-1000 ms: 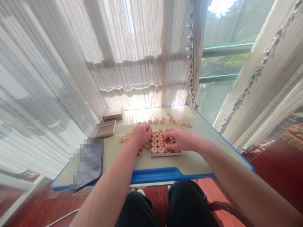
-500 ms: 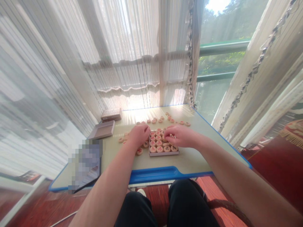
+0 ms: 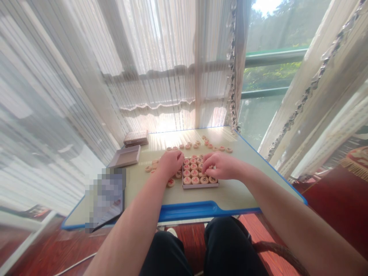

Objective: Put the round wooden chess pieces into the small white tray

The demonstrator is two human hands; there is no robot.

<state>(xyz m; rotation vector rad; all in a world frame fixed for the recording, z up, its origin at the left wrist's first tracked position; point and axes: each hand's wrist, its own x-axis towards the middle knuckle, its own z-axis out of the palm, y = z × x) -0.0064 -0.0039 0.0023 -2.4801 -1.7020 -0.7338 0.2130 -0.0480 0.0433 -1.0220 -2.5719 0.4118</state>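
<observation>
Dark-clad legs [image 3: 162,253] are seen below the near edge of the worktop [image 3: 244,193], into which a blue trough [image 3: 188,211] is set along the middle of that edge. Near the worktop's near left corner, a dark-rimmed slab [image 3: 112,203] is laid, partly masked by coarse blocks.

Beyond the trough, a shallow box [image 3: 201,186] is placed near the middle of the worktop. It is packed with round pieces [image 3: 195,180]: red marks are borne by those in the two left columns, black by those seen to the right. The box's right side is covered by the right hand [image 3: 220,165], its fingers bent down over the pieces; whether one is gripped cannot be told. The left hand [image 3: 172,161] is held just beside the box's left wall, its fingers curled in; whether anything is held cannot be told.

Loose pieces [image 3: 171,182] are scattered around and under the left wrist. Toward the worktop's left edge, an open lid [image 3: 126,156] is set down. Farther off, a broken line of pieces [image 3: 188,146] is strewn toward the far edge, and a carton [image 3: 136,137] is stood at the far left corner, before the curtain [image 3: 161,57].
</observation>
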